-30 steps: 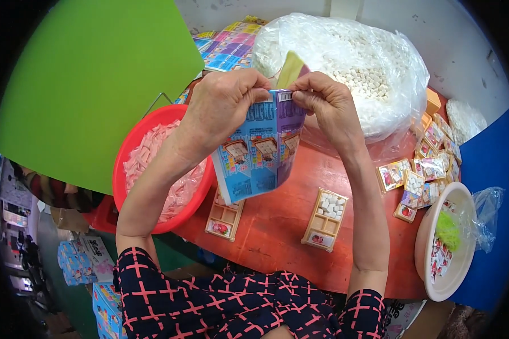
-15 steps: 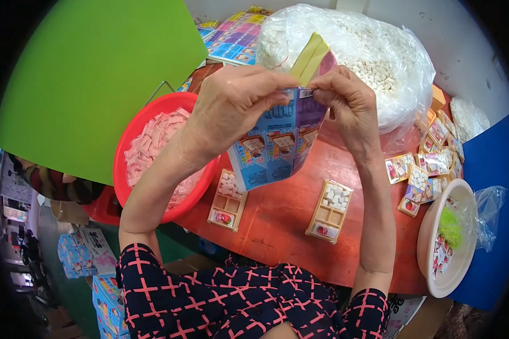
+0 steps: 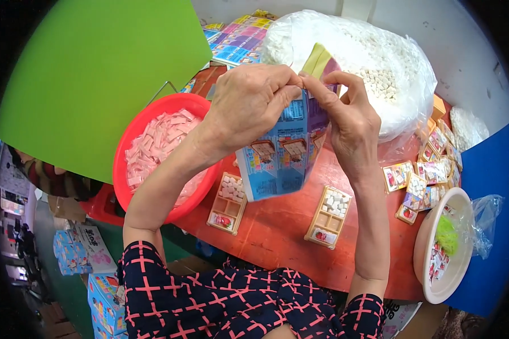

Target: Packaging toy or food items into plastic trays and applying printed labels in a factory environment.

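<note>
Left hand (image 3: 251, 101) pinches printed sheet (image 3: 280, 161); right hand (image 3: 350, 121) at top edge.

Red worktop (image 3: 277, 231) stretching right across here | front left, a part-filled tan compartment tray (image 3: 224, 205), lying flat | to its right, well apart, a second tray (image 3: 327, 221) much like it | back, a bulging clear plastic bag (image 3: 398, 53) of white cubes (image 3: 379, 85) | right, a jumbled heap of packed trays (image 3: 431, 171)!

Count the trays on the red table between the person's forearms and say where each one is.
2. The left tray lies beside the red basin, the right tray nearer the right forearm. Others could be hidden behind the blue printed packaging.
</note>
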A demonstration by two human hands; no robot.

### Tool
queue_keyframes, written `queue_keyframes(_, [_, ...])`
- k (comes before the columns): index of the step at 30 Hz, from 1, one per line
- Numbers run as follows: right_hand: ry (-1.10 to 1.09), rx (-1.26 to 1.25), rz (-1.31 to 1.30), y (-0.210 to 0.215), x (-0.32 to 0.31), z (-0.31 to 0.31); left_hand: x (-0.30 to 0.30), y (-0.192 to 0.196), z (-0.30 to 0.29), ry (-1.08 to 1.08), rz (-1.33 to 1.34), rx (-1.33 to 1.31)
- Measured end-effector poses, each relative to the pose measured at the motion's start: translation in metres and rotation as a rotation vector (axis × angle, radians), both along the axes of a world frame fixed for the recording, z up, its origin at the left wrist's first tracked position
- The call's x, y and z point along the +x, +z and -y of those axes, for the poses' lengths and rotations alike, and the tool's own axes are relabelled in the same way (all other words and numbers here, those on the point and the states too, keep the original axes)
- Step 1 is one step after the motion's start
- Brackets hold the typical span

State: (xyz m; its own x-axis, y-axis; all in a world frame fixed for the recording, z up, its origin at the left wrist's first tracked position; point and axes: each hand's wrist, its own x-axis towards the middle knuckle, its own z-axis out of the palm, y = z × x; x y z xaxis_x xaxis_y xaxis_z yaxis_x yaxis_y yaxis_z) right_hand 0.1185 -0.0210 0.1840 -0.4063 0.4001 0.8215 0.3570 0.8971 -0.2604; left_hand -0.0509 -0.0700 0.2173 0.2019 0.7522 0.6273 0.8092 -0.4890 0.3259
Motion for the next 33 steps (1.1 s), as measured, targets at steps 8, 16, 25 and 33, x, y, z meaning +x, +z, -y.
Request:
queue_keyframes(8, [0.148,0.082,-0.058,-0.022,0.014,-0.006,0.005,-0.004,0.002,-0.060,0.265,-0.282])
queue_keyframes(16, [0.306,-0.042,-0.265,-0.014,0.012,-0.014,0.004,-0.004,-0.002,-0.161,0.185,-0.191])
queue_keyframes(25, [-0.071,0.082,-0.176,-0.010,0.054,-0.003,-0.026,0.004,-0.009,0.118,-0.055,-0.061])
queue_keyframes(33, [0.067,-0.583,-0.832,-0.085,0.175,0.035,-0.205,-0.012,-0.068,0.584,-0.044,-0.019])
